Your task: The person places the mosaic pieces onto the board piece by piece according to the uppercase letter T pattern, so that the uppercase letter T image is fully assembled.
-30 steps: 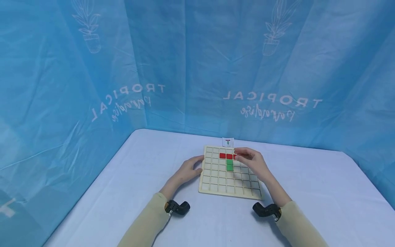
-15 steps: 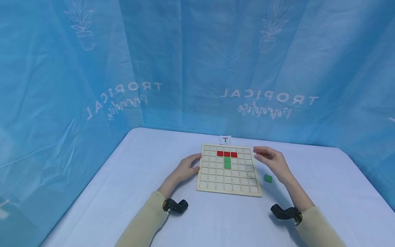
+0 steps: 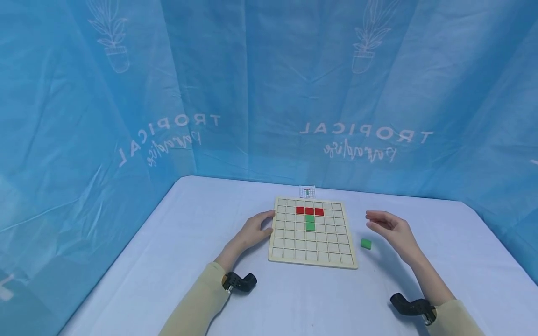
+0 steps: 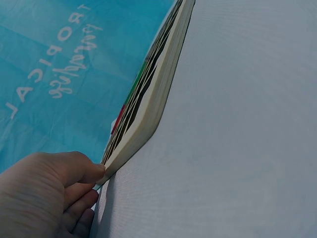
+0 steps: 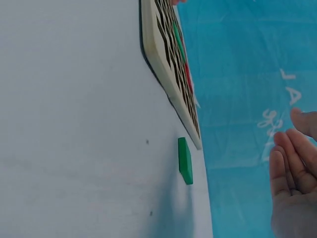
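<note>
A pale wooden grid board (image 3: 290, 242) lies on the table, with three red square tiles (image 3: 309, 211) in a row and two green tiles (image 3: 310, 226) below the middle one. My left hand (image 3: 253, 229) rests against the board's left edge, index fingertip and thumb touching it; the left wrist view shows the thumb (image 4: 86, 168) at the rim. To the right of the board lies a loose green tile (image 3: 366, 243). Above and beyond that tile, my right hand (image 3: 391, 232) hovers with nothing in it, fingers loosely bent, also seen in the right wrist view.
Behind the board's back edge lies a small printed card (image 3: 307, 192) showing a red and green T shape on a grid. A white cloth (image 3: 235, 308) covers the table. Blue curtains (image 3: 277, 93) with white lettering enclose the back and sides.
My right hand has moved off the red tile at the row's right end, going right past the board's edge. The loose green tile has come into sight. My left hand stays put.
</note>
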Demonstrator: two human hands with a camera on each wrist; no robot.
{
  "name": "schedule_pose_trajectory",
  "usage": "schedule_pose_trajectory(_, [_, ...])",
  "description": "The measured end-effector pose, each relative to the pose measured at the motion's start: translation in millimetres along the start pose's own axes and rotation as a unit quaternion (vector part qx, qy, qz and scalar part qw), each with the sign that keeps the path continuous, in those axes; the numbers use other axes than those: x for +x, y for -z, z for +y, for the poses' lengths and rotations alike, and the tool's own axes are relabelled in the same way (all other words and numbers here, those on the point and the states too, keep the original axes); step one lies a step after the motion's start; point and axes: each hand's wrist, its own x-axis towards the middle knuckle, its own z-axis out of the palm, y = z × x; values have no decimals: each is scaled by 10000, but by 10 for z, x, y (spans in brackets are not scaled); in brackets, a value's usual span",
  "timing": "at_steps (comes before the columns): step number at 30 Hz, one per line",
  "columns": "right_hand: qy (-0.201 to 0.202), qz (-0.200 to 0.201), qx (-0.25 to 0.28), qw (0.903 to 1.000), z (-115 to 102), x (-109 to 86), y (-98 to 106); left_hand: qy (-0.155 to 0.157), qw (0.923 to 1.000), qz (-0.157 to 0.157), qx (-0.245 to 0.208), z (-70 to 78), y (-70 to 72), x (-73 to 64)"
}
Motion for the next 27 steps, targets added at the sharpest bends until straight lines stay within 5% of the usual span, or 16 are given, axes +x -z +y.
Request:
schedule_pose_trajectory(10, [-289, -82, -329, 9990, -442, -265, 42, -4, 10000, 11, 0, 9, 1, -17])
schedule_pose_trajectory(27, [-35, -128, -1295, 9915, -260, -380, 43, 27, 10000, 12, 5, 17, 2, -13])
